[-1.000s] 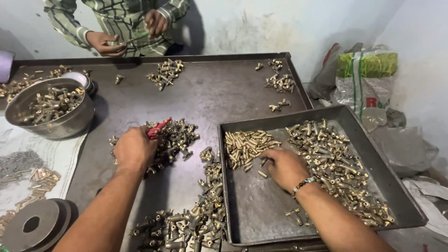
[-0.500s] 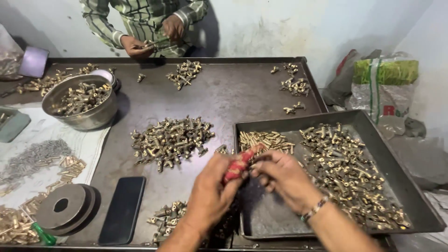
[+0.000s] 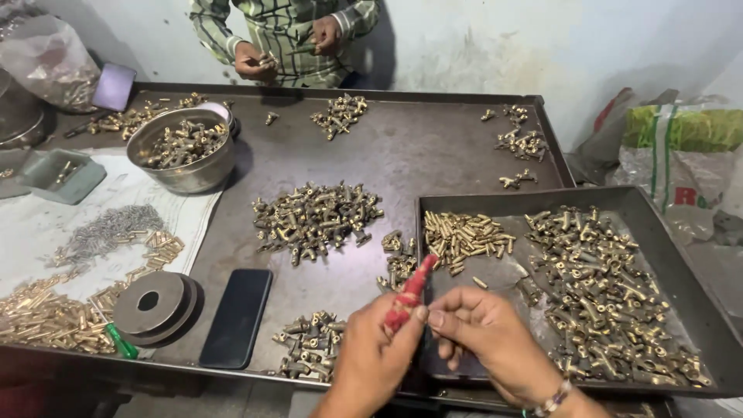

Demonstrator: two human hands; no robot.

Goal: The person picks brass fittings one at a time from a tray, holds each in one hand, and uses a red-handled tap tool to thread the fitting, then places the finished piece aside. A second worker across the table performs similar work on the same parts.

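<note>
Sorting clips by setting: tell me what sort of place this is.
Probably a small hardware assembly workshop: heaps of brass fittings on a metal worktable, more in a tray, and a red-handled tool in the left hand.

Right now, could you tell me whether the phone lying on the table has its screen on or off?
Off: the phone lies flat, its upturned face uniformly black and unlit.

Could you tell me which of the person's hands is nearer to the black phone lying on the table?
Left. The left hand holds a red-handled tool just right of the black phone; the right hand is farther right, over the tray.
</note>
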